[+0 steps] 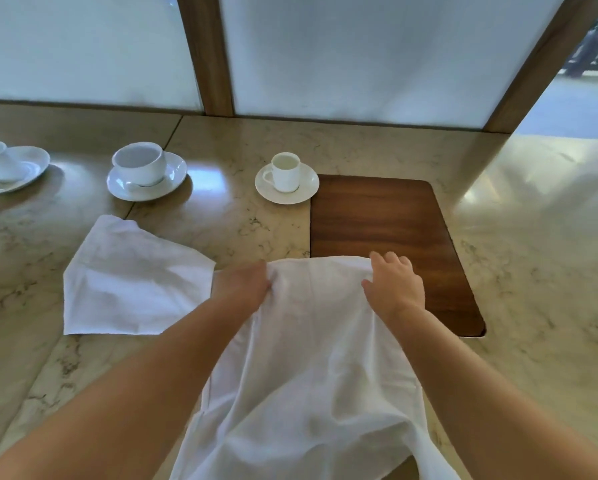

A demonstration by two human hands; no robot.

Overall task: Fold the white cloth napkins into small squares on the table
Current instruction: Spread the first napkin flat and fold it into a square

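Note:
A large white cloth napkin [311, 358] stretches from the table's near edge up to its far hem, which overlaps the corner of a wooden board. My left hand [243, 284] grips the far left corner of this napkin, fingers curled into the cloth. My right hand [392, 282] holds the far right corner, with its fingers bent over the hem. The cloth hangs loose and wrinkled between my forearms. A second white napkin [131, 278] lies flat and slightly creased on the marble table [533, 254] to the left, untouched.
A dark wooden board [387, 223] is set into the table at centre right. Behind stand a small cup on a saucer [286, 181], a wider cup on a saucer [146, 171] and another cup and saucer [6, 168] at far left. Frosted panels with wooden posts close the back.

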